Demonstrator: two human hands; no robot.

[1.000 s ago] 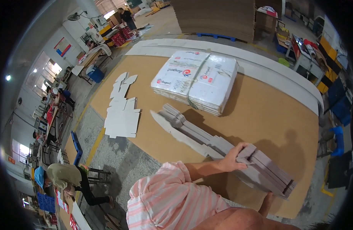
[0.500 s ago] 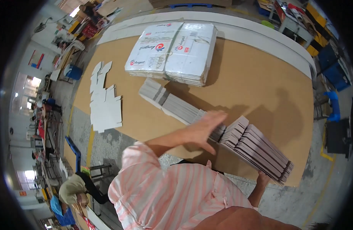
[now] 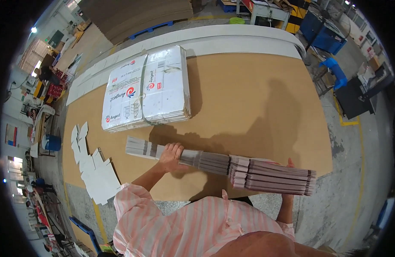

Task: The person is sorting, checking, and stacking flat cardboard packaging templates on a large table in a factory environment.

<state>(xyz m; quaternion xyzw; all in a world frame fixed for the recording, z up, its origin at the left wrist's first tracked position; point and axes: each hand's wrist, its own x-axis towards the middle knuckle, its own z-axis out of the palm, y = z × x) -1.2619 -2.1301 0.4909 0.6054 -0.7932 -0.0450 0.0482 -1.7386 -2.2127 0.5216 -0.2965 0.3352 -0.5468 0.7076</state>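
Note:
A long stack of flat cardboard box blanks (image 3: 214,162), grey-white with slotted edges, lies across in front of me. Its wider right part shows several dark lines between the layers. My left hand (image 3: 171,157) is closed over the narrow left part, fingers on the far side. At the right end my right hand (image 3: 287,197) grips the stack from beneath, mostly hidden by it; a fingertip shows beyond the far edge. Farther back sits a strapped bundle of white printed cartons (image 3: 141,92). Loose white cut blanks (image 3: 96,175) rest at the table's left side.
The brown tabletop (image 3: 249,98) has long white card strips (image 3: 197,40) along its far edge. A blue stool (image 3: 334,73) and a black box (image 3: 356,96) stand on the floor at right. Other workbenches and a person (image 3: 47,75) are at far left.
My left hand has moved left along the stack and closed on it. The stack's right end has swung away from me, so it lies more level. My view has turned right.

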